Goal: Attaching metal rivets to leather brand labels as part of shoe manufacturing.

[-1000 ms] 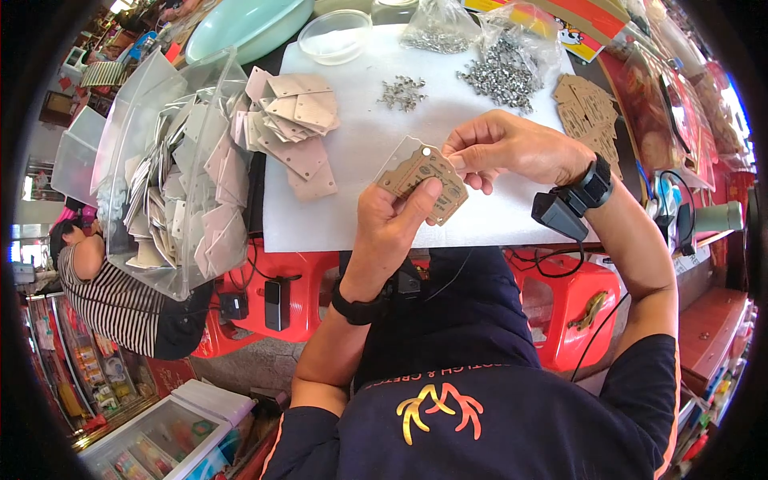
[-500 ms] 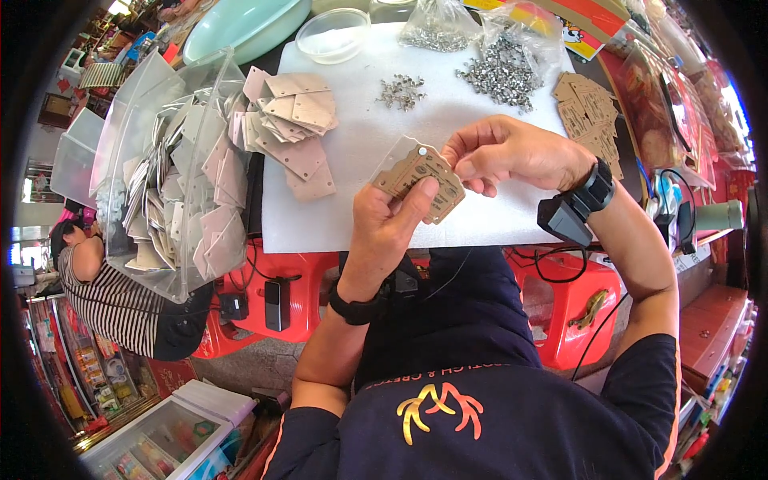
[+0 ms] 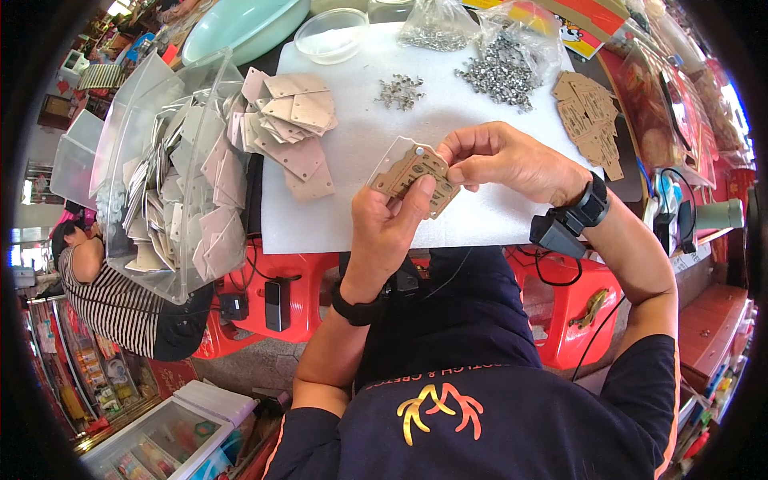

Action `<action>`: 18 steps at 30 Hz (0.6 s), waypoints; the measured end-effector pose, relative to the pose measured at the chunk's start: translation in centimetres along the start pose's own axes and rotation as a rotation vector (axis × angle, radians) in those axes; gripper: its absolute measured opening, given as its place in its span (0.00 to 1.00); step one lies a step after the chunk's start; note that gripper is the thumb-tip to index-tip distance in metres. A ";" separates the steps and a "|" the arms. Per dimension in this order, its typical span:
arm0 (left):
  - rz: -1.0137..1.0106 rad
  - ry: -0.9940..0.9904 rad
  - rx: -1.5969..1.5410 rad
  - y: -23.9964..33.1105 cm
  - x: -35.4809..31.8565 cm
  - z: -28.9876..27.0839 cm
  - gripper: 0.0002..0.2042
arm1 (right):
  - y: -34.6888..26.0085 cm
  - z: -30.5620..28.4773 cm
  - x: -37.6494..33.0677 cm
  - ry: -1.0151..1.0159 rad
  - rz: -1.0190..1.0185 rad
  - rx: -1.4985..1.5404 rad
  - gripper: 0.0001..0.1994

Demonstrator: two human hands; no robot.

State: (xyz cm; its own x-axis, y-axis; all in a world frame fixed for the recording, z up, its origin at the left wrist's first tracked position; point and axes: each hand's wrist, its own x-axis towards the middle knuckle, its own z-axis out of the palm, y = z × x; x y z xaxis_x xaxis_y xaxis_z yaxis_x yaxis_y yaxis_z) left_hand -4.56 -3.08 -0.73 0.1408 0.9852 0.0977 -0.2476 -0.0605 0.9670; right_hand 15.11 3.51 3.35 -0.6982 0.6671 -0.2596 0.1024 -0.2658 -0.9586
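Observation:
My left hand (image 3: pixel 390 232) holds a brown cardboard tag in a clear plastic sleeve (image 3: pixel 412 170) over the near edge of a white foam sheet (image 3: pixel 376 136), thumb pressed on the card's lower part. My right hand (image 3: pixel 506 162) pinches the tag's right edge with fingertips, next to a small metal rivet at its top. Both wrists wear black bands; a black device hangs under the right wrist (image 3: pixel 558 232).
A pile of sleeved tags (image 3: pixel 290 124) lies left on the sheet. Loose metal rivets (image 3: pixel 400 90) and open bags of them (image 3: pixel 506 68) sit at the back. Bare cardboard tags (image 3: pixel 590 120) lie right. A clear bin of tags (image 3: pixel 172 192) stands left, beside a person in stripes (image 3: pixel 112 300).
The tag and both hands stay in nearly the same place; my right fingers have shifted slightly along the tag's right edge.

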 end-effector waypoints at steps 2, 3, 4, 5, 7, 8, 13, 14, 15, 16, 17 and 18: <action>-0.008 0.004 -0.016 0.0 0.0 0.1 0.11 | 0.3 0.3 0.0 0.026 -0.017 0.019 0.12; 0.009 0.012 -0.014 0.0 0.0 0.1 0.11 | 0.4 0.5 -0.1 0.054 -0.033 0.038 0.12; 0.025 0.019 -0.013 0.0 0.1 0.2 0.11 | 0.6 0.6 -0.1 0.055 -0.034 0.038 0.12; 0.025 0.018 -0.013 -0.1 0.1 0.2 0.11 | 0.8 0.7 -0.1 0.083 -0.055 0.065 0.12; 0.027 0.022 0.004 -0.3 0.2 0.1 0.11 | 0.8 0.9 0.0 0.108 -0.076 0.093 0.13; 0.027 0.022 0.004 -0.3 0.2 0.1 0.11 | 0.5 0.9 0.0 0.094 -0.041 0.120 0.12; 0.014 0.060 -0.033 -0.5 0.3 0.1 0.12 | 0.0 0.9 -0.1 0.091 0.054 0.167 0.10; 0.014 0.059 -0.033 -0.5 0.4 0.1 0.12 | 0.3 0.7 0.1 0.076 0.075 0.260 0.11; 0.008 0.048 -0.065 -0.5 0.5 0.1 0.12 | 0.6 0.5 0.2 0.063 0.095 0.354 0.11; 0.002 0.038 -0.097 -0.6 0.5 0.1 0.12 | 0.8 0.4 0.3 0.065 0.094 0.353 0.11; 0.003 0.035 -0.098 -0.6 0.6 0.1 0.12 | 1.0 0.1 0.3 0.044 0.083 0.365 0.11; -0.012 0.039 -0.159 -0.7 0.6 0.2 0.11 | 1.2 -0.1 0.3 0.019 0.073 0.378 0.12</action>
State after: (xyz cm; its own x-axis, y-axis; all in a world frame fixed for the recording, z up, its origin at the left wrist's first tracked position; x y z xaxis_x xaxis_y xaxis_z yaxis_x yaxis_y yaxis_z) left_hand -4.14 -2.48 -1.34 0.1080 0.9914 0.0744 -0.3955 -0.0258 0.9181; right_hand 15.06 3.42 2.07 -0.6849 0.6492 -0.3308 -0.1196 -0.5480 -0.8279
